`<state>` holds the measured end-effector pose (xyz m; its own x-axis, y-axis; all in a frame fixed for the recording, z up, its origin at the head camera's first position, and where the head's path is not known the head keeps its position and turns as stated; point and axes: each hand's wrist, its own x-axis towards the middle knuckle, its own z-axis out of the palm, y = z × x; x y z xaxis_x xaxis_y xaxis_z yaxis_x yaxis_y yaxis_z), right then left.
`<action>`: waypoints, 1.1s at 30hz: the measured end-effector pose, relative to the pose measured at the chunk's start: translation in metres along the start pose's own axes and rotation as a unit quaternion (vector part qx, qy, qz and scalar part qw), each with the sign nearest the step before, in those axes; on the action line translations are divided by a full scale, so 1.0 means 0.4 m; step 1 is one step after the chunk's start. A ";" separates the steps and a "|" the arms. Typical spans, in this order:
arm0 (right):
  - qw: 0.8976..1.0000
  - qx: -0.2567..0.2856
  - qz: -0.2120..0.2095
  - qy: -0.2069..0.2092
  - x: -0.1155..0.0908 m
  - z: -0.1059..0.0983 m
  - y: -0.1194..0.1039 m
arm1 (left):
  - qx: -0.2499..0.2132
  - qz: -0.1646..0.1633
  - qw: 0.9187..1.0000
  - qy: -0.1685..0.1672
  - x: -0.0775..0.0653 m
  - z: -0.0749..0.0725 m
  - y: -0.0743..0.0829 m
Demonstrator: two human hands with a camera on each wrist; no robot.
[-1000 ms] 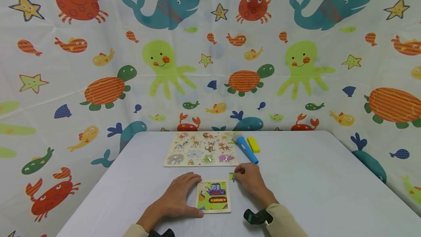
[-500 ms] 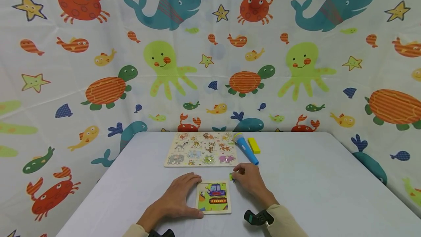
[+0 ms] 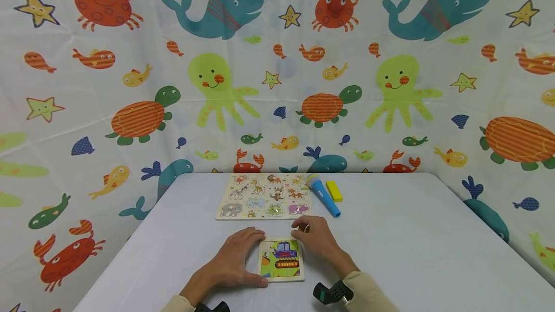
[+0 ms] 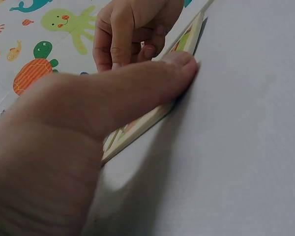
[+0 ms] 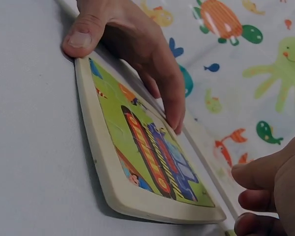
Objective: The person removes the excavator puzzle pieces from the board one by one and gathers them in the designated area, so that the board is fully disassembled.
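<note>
A square wooden jigsaw puzzle (image 3: 284, 279) lies on the white table, its picture a purple tracked digger on green. My left hand (image 3: 230, 261) grips its left side, thumb at the near corner and fingers at the far one. In the right wrist view the left thumb (image 5: 81, 39) presses against the pale wooden frame (image 5: 150, 209). My right hand (image 3: 318, 239) is at the puzzle's far right corner with fingers bent. Close under its fingertips a yellow-green sliver of a small puzzle piece (image 5: 229, 233) shows; the rest is hidden.
Behind the hands lies a wooden animal peg puzzle (image 3: 264, 196). A blue toy microphone (image 3: 324, 196) rests at its right edge, beside a yellow block (image 3: 334, 190). A sea-animal curtain (image 3: 277, 110) hangs behind the table.
My right hand has moved left from beside the puzzle to its far right corner. The small green piece under its fingers has gone from its earlier spot. The left hand has stayed put.
</note>
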<state>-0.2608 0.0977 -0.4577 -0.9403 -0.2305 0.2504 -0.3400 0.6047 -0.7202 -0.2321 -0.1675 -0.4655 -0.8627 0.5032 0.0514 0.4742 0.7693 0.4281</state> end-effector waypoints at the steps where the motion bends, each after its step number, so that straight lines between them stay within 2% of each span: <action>1: 1.000 0.001 -0.003 -0.005 -0.001 0.003 -0.003 | 0.000 0.001 1.000 0.000 0.000 0.000 0.001; 14: 0.998 0.006 -0.034 -0.051 -0.009 0.031 -0.048 | -0.008 0.000 1.000 0.002 0.000 0.001 -0.006; 23: 0.996 -0.011 -0.037 -0.080 -0.009 0.062 -0.057 | -0.016 0.001 1.000 0.002 0.002 0.002 -0.007; 33: 0.993 -0.062 -0.059 -0.077 -0.024 0.078 -0.063 | -0.014 0.001 1.000 0.002 0.001 0.004 -0.007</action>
<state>-0.2428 0.0611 -0.4621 -0.8840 -0.4132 0.2185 -0.4551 0.6543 -0.6040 -0.2336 -0.1689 -0.4681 -0.8628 0.5024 0.0561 0.4704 0.7572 0.4532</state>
